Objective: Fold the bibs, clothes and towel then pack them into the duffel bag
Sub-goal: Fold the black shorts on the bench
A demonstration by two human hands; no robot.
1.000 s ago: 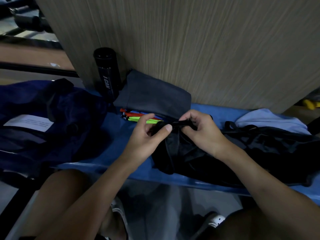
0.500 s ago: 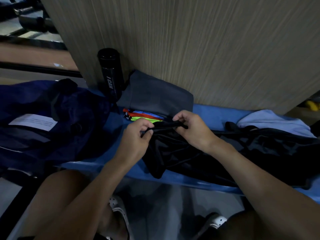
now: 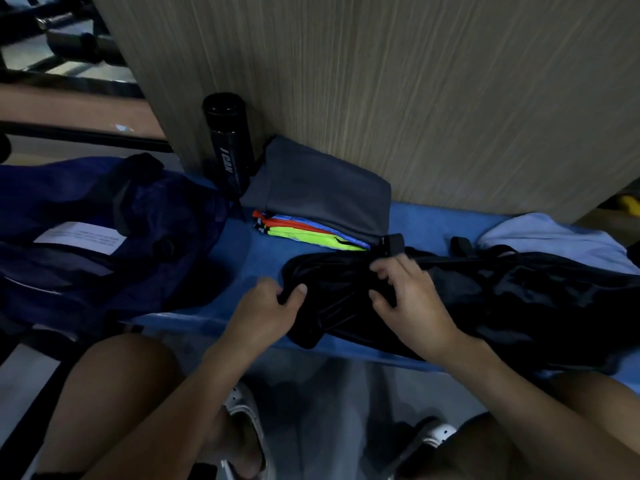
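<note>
both hands on black garment (image 3: 502,299), just in front of folded bib stack (image 3: 311,233). l hand (image 3: 273,306) pinches its left end, r hand (image 3: 412,299) fingers curl into mid cloth; long axis runs rightward frm stack.

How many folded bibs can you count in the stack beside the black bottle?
3, by colour: an orange-red bib at the left, a blue bib behind it, a yellow-green bib nearest. The folded grey garment covers them partly, so more may be hidden.
</note>
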